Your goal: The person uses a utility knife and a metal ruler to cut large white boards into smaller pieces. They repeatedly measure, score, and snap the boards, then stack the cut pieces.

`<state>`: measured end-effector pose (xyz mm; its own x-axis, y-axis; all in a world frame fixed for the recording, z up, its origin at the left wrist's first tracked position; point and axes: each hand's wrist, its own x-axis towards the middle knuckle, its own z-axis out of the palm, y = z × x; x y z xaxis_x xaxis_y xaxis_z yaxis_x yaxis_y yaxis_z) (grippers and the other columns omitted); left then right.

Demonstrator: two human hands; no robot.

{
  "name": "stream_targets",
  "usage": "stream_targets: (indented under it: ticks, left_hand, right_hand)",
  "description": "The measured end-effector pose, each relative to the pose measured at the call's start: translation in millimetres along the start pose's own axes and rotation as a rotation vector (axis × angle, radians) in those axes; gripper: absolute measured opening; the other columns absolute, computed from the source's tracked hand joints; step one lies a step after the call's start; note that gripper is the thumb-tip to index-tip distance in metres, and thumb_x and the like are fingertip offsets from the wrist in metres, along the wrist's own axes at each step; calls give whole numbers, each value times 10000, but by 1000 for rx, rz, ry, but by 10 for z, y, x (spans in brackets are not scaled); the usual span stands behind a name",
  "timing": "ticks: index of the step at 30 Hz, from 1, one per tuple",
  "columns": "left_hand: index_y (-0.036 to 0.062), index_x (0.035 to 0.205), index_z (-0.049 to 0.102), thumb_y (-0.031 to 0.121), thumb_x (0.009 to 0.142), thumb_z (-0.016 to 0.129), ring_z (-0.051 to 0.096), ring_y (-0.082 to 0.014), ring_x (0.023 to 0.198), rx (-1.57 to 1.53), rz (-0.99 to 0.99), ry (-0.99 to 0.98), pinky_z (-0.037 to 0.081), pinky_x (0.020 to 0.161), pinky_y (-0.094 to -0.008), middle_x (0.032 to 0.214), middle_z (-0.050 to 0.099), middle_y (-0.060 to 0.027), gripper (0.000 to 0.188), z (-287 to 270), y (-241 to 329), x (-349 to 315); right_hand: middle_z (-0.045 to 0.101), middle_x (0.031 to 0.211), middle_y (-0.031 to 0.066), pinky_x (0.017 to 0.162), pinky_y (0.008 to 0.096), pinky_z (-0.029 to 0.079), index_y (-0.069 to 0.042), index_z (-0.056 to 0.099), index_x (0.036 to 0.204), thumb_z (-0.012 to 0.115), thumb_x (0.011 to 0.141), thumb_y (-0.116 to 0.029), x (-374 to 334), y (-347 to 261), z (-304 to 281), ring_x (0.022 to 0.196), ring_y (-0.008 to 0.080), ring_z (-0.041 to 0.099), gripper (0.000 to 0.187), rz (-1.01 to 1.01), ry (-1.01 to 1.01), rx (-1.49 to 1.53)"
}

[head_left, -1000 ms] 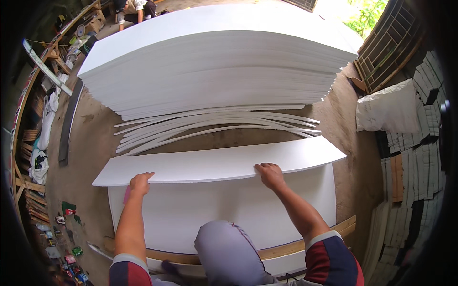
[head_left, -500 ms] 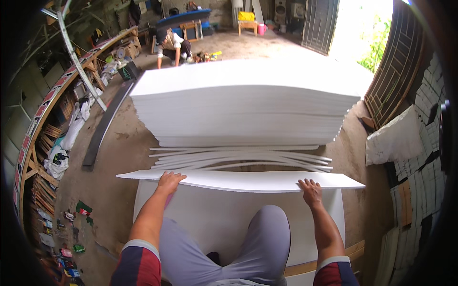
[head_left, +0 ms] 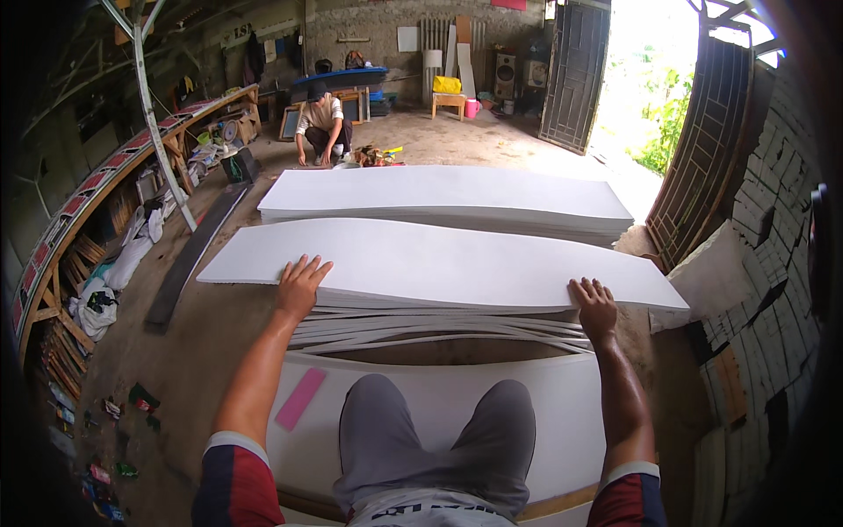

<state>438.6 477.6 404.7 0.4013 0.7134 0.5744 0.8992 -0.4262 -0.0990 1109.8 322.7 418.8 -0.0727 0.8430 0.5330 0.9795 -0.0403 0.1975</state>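
A long, white, bendy sheet [head_left: 439, 262], foam by its look, spans the space in front of my knees. Its near edge is in both my hands, and its middle bows slightly upward. My left hand [head_left: 301, 287] grips it toward the left end, fingers on top. Toward the right end my right hand [head_left: 594, 307] holds the same edge; both thumbs are largely hidden. Beyond and partly beneath the sheet stands a tall stack of similar white sheets [head_left: 448, 189]. Curved white strips [head_left: 439, 328] lie between that stack and the white board [head_left: 562, 395] under my legs.
A pink flat piece [head_left: 300, 399] lies on the board by my left knee. Another person [head_left: 322, 123] crouches beyond the stack. A dark long strip [head_left: 198, 255] and a metal post [head_left: 158, 123] are at left. A white sack [head_left: 707, 272] and piled blocks line the right.
Both hands have carried the sheet forward, away from my body, over the near part of the stack. The pink piece, mostly covered before, now shows fully. My view has tilted up.
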Motion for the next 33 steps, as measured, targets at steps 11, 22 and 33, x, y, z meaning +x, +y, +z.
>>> stream_targets:
  ticks: [11,22,33]
  left_hand:
    - [296,1526,575,56,990,520,501,-340,1475,102,-21,94,376,1203,-596,1550,594,-73,590,-60,-349,1304]
    - [385,1604,445,141,1023,583,347,-345,1565,65,-120,-83,276,1247,-653,1677,420,-54,645,1243,-799,2904]
    - [478,1636,351,183,992,660,163,-389,1635,-224,-326,-519,120,1242,-749,1773,236,-70,773,2150,-571,2783]
  right_hand:
    - [677,1427,136,1144,511,470,-182,649,1443,511,913,19,1374,478,95,1355,387,606,584,-17,196,-56]
    - [579,1548,134,1228,505,393,-188,607,1501,462,913,76,3215,652,1446,1486,386,472,662,87,70,104]
    - [549,1587,142,1279,520,271,-198,645,1469,415,982,50,3122,554,2459,1536,384,411,593,274,-204,321]
